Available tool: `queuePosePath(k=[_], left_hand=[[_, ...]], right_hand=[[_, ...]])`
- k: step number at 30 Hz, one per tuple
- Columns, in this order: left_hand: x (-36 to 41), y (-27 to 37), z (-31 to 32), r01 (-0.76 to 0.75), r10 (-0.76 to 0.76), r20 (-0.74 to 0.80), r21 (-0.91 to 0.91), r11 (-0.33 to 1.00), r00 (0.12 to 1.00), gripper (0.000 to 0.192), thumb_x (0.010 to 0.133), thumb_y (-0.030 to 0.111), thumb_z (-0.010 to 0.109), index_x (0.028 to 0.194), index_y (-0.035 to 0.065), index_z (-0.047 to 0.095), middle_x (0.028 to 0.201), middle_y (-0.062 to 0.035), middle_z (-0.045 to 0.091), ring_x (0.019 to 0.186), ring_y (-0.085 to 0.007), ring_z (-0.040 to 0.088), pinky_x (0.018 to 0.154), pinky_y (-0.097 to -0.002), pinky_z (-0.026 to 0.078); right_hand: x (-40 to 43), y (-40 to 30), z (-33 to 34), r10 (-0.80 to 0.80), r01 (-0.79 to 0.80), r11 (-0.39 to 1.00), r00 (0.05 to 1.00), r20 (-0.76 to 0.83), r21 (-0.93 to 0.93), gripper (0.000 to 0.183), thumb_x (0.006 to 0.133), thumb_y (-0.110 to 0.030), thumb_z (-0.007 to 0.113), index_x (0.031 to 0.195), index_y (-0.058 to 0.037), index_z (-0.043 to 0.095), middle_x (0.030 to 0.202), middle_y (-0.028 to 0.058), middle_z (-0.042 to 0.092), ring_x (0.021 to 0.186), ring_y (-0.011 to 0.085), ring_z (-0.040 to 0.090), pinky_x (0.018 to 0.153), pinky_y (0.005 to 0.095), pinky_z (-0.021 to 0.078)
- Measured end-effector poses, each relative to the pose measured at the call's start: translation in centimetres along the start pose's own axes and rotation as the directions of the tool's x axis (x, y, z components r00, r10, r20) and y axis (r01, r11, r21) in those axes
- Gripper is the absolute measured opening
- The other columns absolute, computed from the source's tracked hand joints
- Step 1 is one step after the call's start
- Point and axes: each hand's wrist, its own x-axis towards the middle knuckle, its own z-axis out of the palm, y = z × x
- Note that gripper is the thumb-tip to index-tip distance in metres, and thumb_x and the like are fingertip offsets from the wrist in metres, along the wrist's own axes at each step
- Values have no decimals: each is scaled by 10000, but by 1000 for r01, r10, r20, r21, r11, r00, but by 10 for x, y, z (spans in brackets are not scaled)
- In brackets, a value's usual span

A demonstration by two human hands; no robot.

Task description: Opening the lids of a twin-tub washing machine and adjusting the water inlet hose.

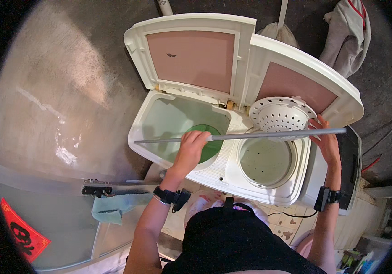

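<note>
A twin-tub washing machine (213, 178) stands before me with both lids raised. My left hand (192, 145) is closed around a long grey rod (261, 135) with a pale collar, held across the two tubs. Beneath it lies the wash tub (161, 116), with a green pulsator (213, 154) at its bottom. A white perforated spin-tub cover (281, 114) is tilted up against the right lid (298, 80), above the round spin tub (266, 164). My right hand (326, 140) has its fingers spread at the cover's right edge, where the rod crosses it; its grip is unclear.
The left lid (189, 60) rises at the back. Behind the machine are a mop (279, 30) and a hanging grey cloth (345, 37). A light blue towel (120, 205) hangs on the left, beside a glass panel (69, 222). A pink basin (305, 245) sits low at the right.
</note>
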Motion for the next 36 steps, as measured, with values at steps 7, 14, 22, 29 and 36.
queuePosePath(k=[7, 14, 22, 29, 36], left_hand=[[-8, -43, 12, -17, 16, 66, 19, 1000, 998, 246, 791, -13, 536, 1033, 11, 573, 948, -159, 565, 919, -336, 515, 813, -406, 397], [-7, -42, 24, 21, -25, 146, 28, 999, 989, 227, 890, 96, 468, 1092, 24, 543, 1023, -164, 536, 990, -338, 489, 879, -404, 366], [9, -40, 29, 37, -48, 151, 80, 996, 987, 270, 863, 37, 462, 1121, 3, 536, 1034, -174, 527, 961, -339, 499, 850, -396, 393], [20, -41, 33, 46, -65, 179, 108, 993, 982, 271, 832, -8, 462, 1088, -31, 548, 975, -194, 541, 925, -347, 511, 817, -395, 407], [20, -42, 34, 54, -79, 201, 126, 991, 976, 278, 815, -23, 473, 1081, -19, 553, 955, -192, 545, 908, -342, 518, 805, -393, 413]], right_hand=[[3, 9, -9, 12, -12, 1000, 1000, -13, 0, 650, 914, -535, 366, 1378, -83, 312, 1299, 137, 466, 1209, 261, 434, 980, 422, 372], [3, 1, -11, -19, 19, 999, 1000, -2, 26, 668, 944, -532, 253, 1357, -11, 323, 1243, 127, 514, 1154, 222, 475, 957, 370, 389], [-2, 13, -21, -71, 70, 997, 990, -125, -9, 624, 944, -511, 312, 1298, -10, 423, 1152, 109, 581, 1103, 197, 511, 908, 343, 413], [1, 17, -12, -130, 125, 991, 975, -183, -36, 484, 946, -408, 410, 1230, -22, 483, 1094, 92, 611, 1025, 172, 556, 848, 315, 439], [13, 24, 3, -343, 331, 939, 886, -313, -94, 263, 885, -193, 565, 1080, -19, 536, 829, 57, 626, 732, 108, 577, 628, 248, 450]])
